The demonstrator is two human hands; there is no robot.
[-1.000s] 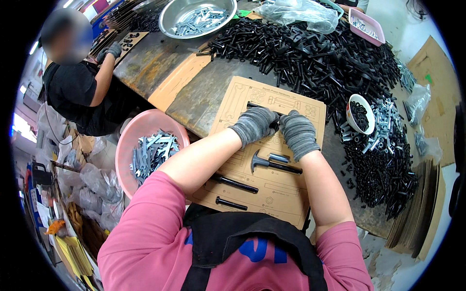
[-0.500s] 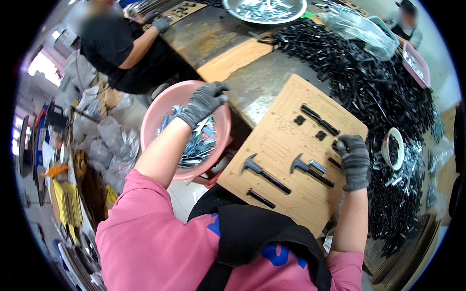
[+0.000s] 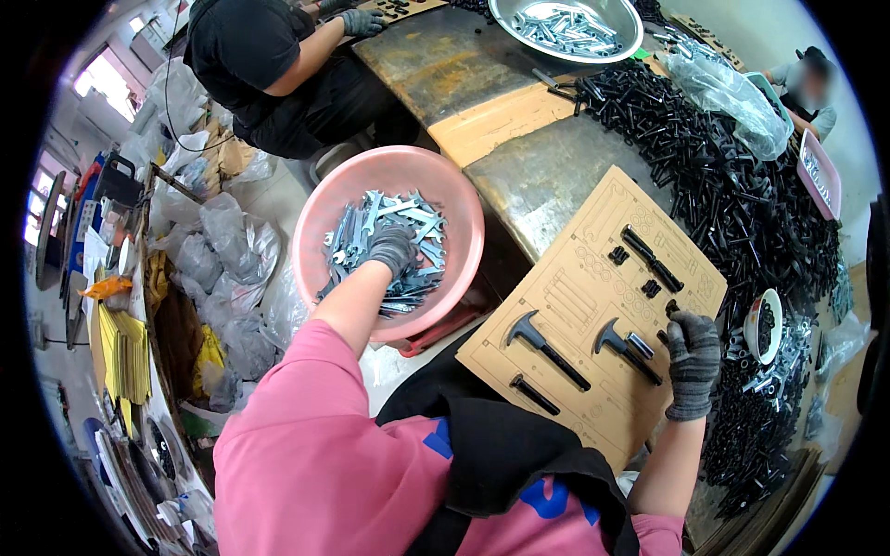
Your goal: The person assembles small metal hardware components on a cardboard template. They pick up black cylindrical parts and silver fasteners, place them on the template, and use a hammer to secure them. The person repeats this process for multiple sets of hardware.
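Observation:
My left hand (image 3: 393, 248), in a grey knit glove, reaches down into a pink basin (image 3: 312, 199) of loose open-end wrenches (image 3: 415, 218). Its fingers are hidden among the wrenches. On the right, my gloved right hand (image 3: 693, 361) is curled at the right side of a printed cardboard sheet (image 3: 496, 338), fingers closed beside a small black part; what they hold is hidden. Lying on the sheet are two hammer-shaped pieces (image 3: 549, 350) (image 3: 627, 352), a long black rod (image 3: 652, 258), a short black rod (image 3: 535, 394), a silver cylinder (image 3: 641, 346) and small black pieces (image 3: 651, 289).
Black metal parts (image 3: 686, 157) lie heaped across the metal table (image 3: 547, 171). A steel bowl (image 3: 632, 46) of silver parts stands at the back, a white bowl (image 3: 776, 320) at the right. Plastic bags (image 3: 227, 250) lie left of the basin. Two co-workers sit beyond, at left and right.
My left hand has gone from above the basin's far right rim down into the wrenches. My right hand stays by the sheet's right side. The whole view has shifted; the left co-worker leans farther forward.

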